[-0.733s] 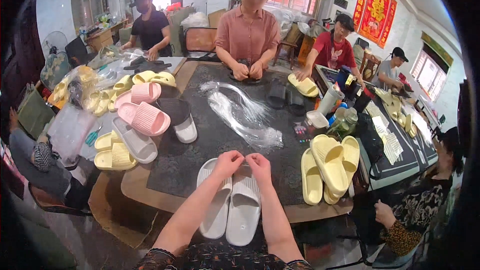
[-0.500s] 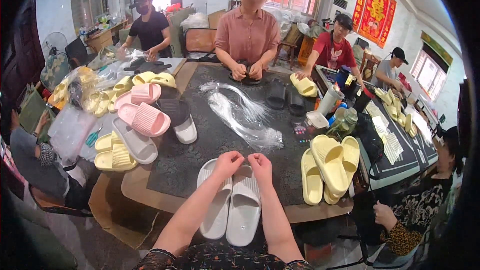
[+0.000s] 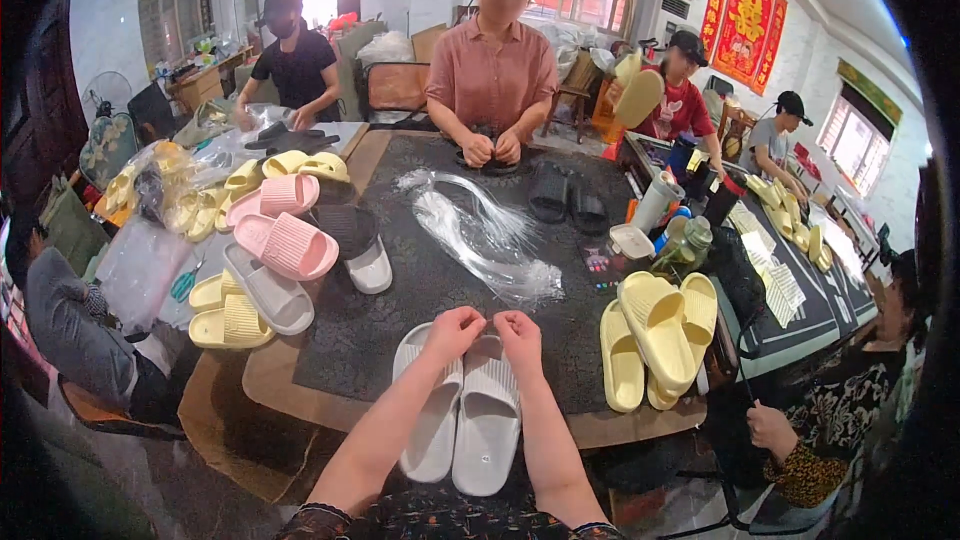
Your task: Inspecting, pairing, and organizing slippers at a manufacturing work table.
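Note:
A pair of grey slippers lies side by side at the near edge of the table, toes pointing away from me. My left hand is over the strap of the left slipper, its fingertips pinched together. Close beside it, my right hand pinches the same way above the right slipper's toe end. The two sets of fingertips nearly meet; whatever thin thing is between them is too small to make out. Beyond my hands lies a loose bundle of clear, thin plastic strands on the dark table cover.
Yellow slippers are stacked at right. Pink slippers, a grey slipper and more yellow ones crowd the left. Black slippers sit farther back near a jar. Opposite, a co-worker handles dark slippers; other people work around.
My hands stay nearly in place, still pinched close together. At the back right, a co-worker has lifted a yellow slipper off the table.

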A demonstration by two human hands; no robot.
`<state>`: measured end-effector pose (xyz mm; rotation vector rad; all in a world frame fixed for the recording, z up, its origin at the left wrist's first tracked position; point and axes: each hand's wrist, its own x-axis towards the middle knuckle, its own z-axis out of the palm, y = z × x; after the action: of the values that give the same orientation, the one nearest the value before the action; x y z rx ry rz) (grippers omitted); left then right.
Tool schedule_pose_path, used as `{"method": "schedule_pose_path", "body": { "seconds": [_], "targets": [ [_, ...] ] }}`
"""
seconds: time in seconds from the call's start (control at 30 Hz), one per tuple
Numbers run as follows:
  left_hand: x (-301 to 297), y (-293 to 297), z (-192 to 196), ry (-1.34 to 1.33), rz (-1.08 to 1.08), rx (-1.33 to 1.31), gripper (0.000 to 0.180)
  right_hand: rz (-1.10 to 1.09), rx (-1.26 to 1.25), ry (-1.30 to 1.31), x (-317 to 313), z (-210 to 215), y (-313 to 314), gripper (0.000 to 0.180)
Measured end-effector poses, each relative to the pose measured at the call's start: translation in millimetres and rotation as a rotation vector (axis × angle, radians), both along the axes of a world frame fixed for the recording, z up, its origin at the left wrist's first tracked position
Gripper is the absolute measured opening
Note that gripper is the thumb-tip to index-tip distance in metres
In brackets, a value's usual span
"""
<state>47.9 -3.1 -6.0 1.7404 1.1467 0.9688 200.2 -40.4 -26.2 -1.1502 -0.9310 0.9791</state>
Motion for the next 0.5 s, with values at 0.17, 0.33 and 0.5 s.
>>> {"method": "schedule_pose_path", "body": {
  "seconds": [0.17, 0.33, 0.5],
  "targets": [
    [0.1, -0.2, 0.4, 0.02, -0.004, -0.017, 0.019, 0.012, 0.039, -0.155, -0.2, -0.4, 1.2, 0.015],
    [-0.7, 1.5, -3.8, -0.02, -0.008, 0.003, 0.019, -0.031, -0.002, -0.042, 0.1, -1.1, 0.6, 0.015],
    [-0.8, 2.6, -4.2, 0.032, -0.009, 0.003, 0.019, 0.066, 0.051, -0.078, 0.0, -4.7, 2.8, 0.015]
  ]
}}
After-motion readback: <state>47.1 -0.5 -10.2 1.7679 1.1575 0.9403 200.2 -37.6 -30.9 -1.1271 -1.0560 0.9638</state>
